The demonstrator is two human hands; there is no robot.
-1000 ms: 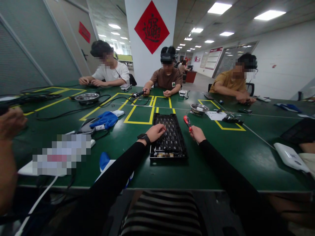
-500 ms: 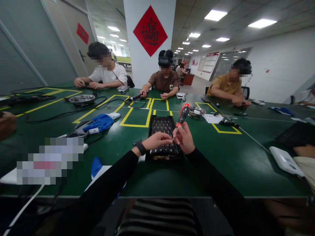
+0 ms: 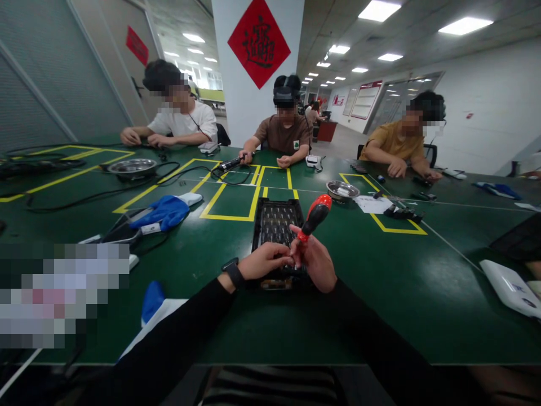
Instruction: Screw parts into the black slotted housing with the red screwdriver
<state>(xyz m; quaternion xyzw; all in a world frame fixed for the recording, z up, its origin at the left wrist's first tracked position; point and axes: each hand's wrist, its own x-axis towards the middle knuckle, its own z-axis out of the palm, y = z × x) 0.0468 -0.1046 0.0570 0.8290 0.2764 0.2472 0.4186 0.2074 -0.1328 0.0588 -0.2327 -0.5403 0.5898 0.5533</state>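
A red and black screwdriver [image 3: 316,215] leans up and to the right, its handle above my right hand [image 3: 318,263], whose fingers are closed on it. Close against it, my left hand [image 3: 266,260] pinches at the lower end of the screwdriver; what lies between those fingertips is too small to make out. Both hands are over the near part of a black tray [image 3: 276,221], which holds rows of small metal pieces. The hands hide part of the tray, and a brownish piece [image 3: 270,284] shows at its near end.
Blue and white gloves [image 3: 167,213] lie at the left, with another blue and white glove [image 3: 153,303] nearer. Metal bowls [image 3: 341,190] [image 3: 133,167] stand farther back. Papers [image 3: 372,204] and black parts are at the right. Several people sit around the green table [image 3: 380,293].
The view has shifted a little. My right hand and the screwdriver have come lower and nearer, and the screwdriver's shaft is now mostly hidden. My left hand stays beside them.
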